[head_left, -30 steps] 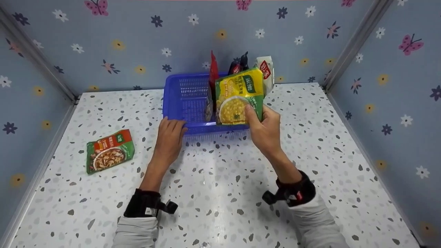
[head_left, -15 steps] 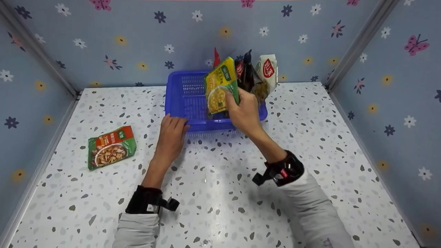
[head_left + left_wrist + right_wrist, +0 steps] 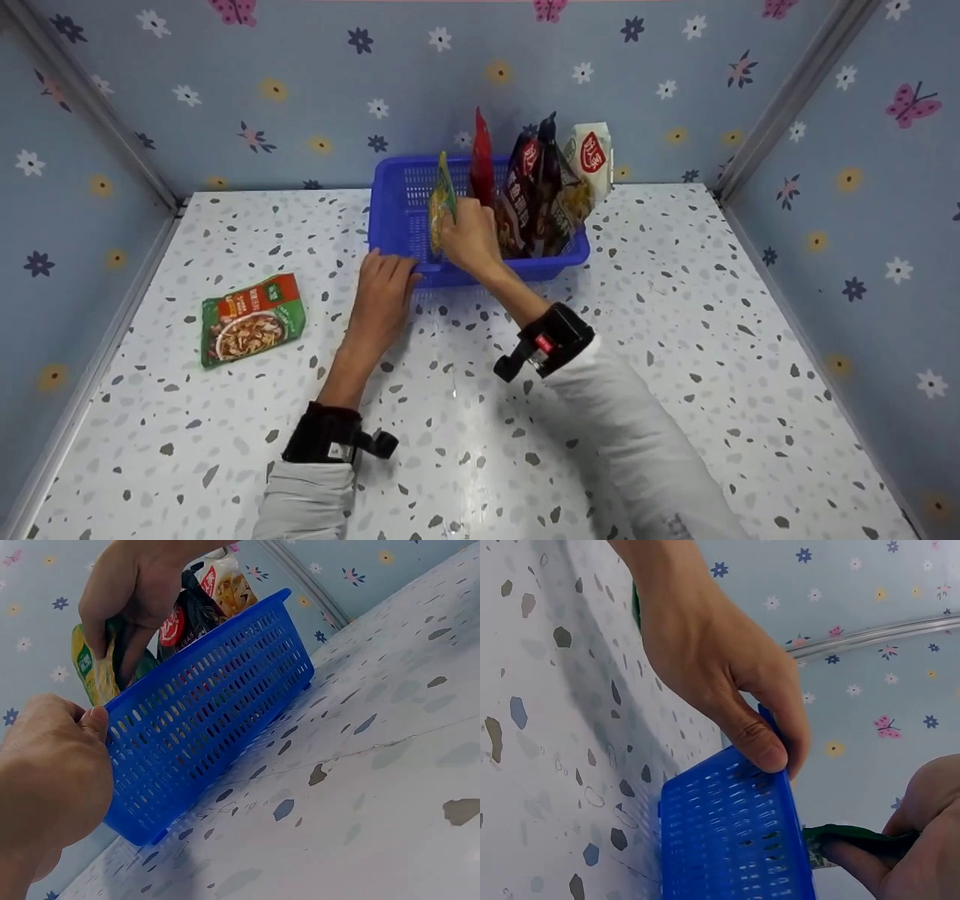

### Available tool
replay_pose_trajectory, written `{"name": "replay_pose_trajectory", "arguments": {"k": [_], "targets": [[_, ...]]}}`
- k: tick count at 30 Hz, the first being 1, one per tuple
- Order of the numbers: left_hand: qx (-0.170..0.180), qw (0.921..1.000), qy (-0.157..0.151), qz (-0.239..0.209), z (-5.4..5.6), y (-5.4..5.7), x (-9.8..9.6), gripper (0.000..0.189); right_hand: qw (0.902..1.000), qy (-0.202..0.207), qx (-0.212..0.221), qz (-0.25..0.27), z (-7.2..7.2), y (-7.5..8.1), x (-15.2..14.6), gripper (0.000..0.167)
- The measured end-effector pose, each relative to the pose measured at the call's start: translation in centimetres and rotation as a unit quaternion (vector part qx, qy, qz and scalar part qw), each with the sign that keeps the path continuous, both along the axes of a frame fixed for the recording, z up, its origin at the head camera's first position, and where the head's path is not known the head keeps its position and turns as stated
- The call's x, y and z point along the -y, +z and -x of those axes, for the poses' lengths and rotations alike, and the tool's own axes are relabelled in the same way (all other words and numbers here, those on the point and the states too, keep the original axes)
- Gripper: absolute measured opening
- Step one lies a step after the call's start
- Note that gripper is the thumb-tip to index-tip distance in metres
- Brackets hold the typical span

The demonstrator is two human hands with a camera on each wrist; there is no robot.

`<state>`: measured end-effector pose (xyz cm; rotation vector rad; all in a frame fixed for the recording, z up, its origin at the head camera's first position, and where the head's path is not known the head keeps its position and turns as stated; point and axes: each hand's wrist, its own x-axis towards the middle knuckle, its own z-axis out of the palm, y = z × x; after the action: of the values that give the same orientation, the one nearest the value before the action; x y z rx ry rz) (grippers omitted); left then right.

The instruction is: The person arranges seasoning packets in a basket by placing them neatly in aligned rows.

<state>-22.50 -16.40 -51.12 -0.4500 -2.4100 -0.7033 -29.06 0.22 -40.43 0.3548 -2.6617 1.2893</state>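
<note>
My left hand (image 3: 386, 300) grips the near left rim of a blue plastic basket (image 3: 386, 210); the right wrist view shows its thumb outside the wall and its fingers over the rim. Inside the basket's left half, my right hand (image 3: 472, 236) pinches a yellow and green soup packet (image 3: 441, 202), which stands upright and nearly edge-on to the head view. In the left wrist view the packet (image 3: 86, 664) sits behind the rim, its lower part hidden. To its right stand a red packet (image 3: 481, 161), dark bags (image 3: 521, 191) and a white-topped bag (image 3: 591, 161).
A red and green food packet (image 3: 253, 321) lies flat on the speckled table (image 3: 465, 465), left of the left hand. The flowered back wall (image 3: 300, 90) rises just behind the basket. Side walls stand to the left and right.
My right hand has carried the yellow packet left and down into the basket, turning it from facing the head view to nearly edge-on. The left hand has stayed on the rim.
</note>
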Motion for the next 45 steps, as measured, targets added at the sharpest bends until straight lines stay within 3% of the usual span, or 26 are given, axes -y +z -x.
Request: {"name": "replay_pose_trajectory", "arguments": {"k": [12, 24, 31, 37, 45], "targets": [[-0.001, 0.9998, 0.01, 0.018, 0.2, 0.0, -0.1, 0.025, 0.9969, -0.032, 0.029, -0.065, 1.5, -2.4, 1.9, 0.043], [-0.005, 0.9998, 0.01, 0.018, 0.2, -0.1, 0.0, 0.029, 0.9946, -0.019, 0.056, -0.085, 1.4, -3.0, 1.5, 0.035], [0.002, 0.9999, 0.006, 0.015, 0.0, -0.1, 0.1, 0.029, 0.9932, -0.018, 0.023, -0.113, 0.8, -3.2, 0.5, 0.045], [0.003, 0.9996, 0.009, 0.025, -0.1, 0.0, 0.1, 0.032, 0.9861, -0.045, -0.023, -0.159, 0.4, -3.4, -0.2, 0.048], [-0.005, 0.9998, 0.007, 0.017, 0.1, -0.2, 0.0, 0.032, 0.9773, -0.062, -0.024, -0.201, 0.3, -3.3, -1.0, 0.043]]}}
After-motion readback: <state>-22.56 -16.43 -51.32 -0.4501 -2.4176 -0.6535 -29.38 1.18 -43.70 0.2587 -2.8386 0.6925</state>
